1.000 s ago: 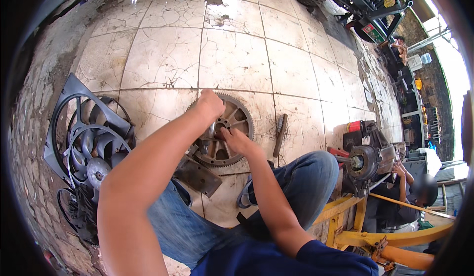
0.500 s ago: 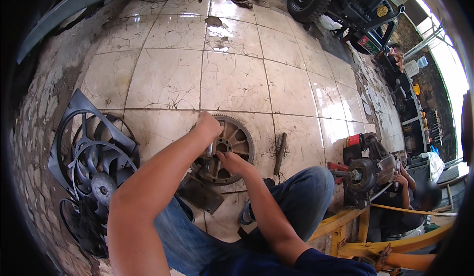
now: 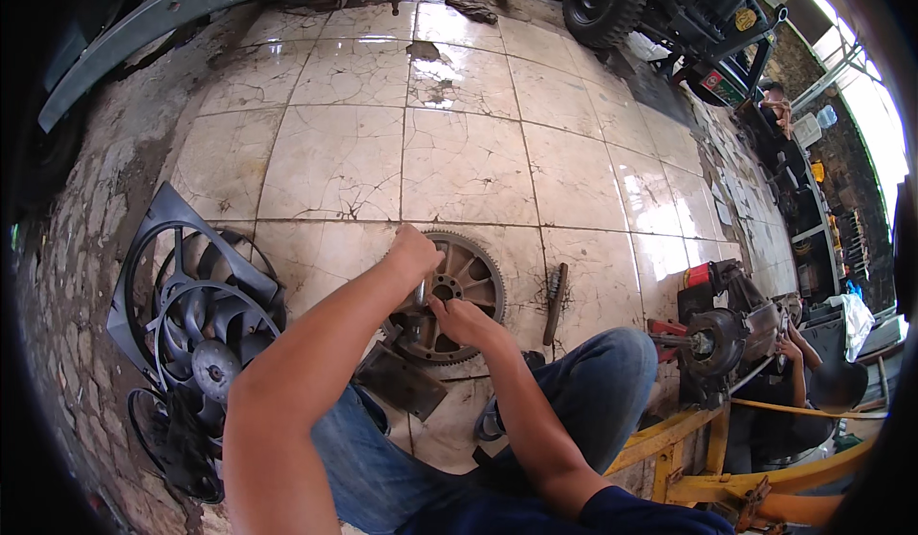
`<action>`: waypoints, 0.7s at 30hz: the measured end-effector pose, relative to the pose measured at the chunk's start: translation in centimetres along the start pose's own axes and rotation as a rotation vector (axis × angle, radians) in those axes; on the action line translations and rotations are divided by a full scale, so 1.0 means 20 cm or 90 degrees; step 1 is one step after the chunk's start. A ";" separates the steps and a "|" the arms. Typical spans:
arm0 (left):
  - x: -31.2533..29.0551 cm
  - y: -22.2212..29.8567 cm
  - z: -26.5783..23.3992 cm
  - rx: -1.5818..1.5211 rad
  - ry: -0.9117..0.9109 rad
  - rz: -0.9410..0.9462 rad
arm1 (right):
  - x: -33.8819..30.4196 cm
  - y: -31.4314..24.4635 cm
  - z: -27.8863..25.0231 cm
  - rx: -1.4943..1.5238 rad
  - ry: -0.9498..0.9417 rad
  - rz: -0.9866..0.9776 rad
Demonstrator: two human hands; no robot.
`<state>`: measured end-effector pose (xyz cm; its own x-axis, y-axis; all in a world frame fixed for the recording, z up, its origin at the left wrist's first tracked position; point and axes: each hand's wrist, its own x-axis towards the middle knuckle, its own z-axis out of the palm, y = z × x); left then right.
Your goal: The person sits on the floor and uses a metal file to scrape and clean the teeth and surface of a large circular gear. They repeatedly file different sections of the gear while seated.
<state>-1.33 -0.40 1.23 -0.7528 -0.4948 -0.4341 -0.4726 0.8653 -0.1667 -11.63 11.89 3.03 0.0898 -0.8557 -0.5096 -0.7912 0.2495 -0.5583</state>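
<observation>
Toothed wheel: lies flat on the tiled floor (image 3: 469, 167), in front of the crouching person; the toothed wheel (image 3: 465, 275) shows a rim of fine teeth, broad spokes and a bored hub.
Weight: judged heavy for its spread, the metal looking thick at rim and hub.
Stiffness: judged rigid; no flex expected under hand pressure.
Surface: brown and dull, dark in the recesses; any oil film cannot be confirmed, so a slippery grip is possible.
Fragility: body judged robust; teeth judged the part most open to chipping, and rough on bare skin.
Best hold: opposite sides of the rim from beneath, or through the spoke openings, clear of the teeth.
Left hand: the left hand (image 3: 415, 252) is curled fist-like above the wheel's left side; a silver bar (image 3: 420, 292) shows just below it, but whether the fingers grip it cannot be told.
Right hand: the right hand (image 3: 463, 322) is partly curled beside the hub, thumb foremost; its grip is hidden.
Brush: the brush (image 3: 556, 304) lies apart, to the wheel's right.
</observation>
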 end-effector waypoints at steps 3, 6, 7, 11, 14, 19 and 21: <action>0.01 0.01 0.00 0.031 0.001 -0.001 | 0.04 0.04 0.06 -0.020 0.026 -0.100; -0.02 0.00 -0.01 0.033 -0.006 0.000 | 0.07 0.04 0.04 -0.024 -0.039 0.062; 0.00 0.00 -0.01 0.026 0.000 0.002 | 0.09 0.09 0.06 -0.030 -0.027 0.067; 0.03 0.01 -0.02 -0.066 -0.031 0.007 | 0.12 0.17 0.09 -0.085 0.004 -0.010; 0.02 0.01 0.02 -0.047 -0.048 -0.008 | 0.01 0.01 0.04 -0.088 -0.019 -0.050; -0.02 -0.01 0.00 0.013 0.016 0.005 | 0.07 0.06 0.07 -0.106 -0.026 0.028; -0.01 -0.01 -0.03 -0.013 0.030 0.016 | 0.15 0.22 0.13 -0.028 -0.006 0.063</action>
<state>-1.41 -0.50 1.89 -0.7847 -0.4768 -0.3960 -0.4626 0.8758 -0.1379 -13.27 11.69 -2.64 0.0148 -0.8234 -0.5672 -0.8220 0.3130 -0.4758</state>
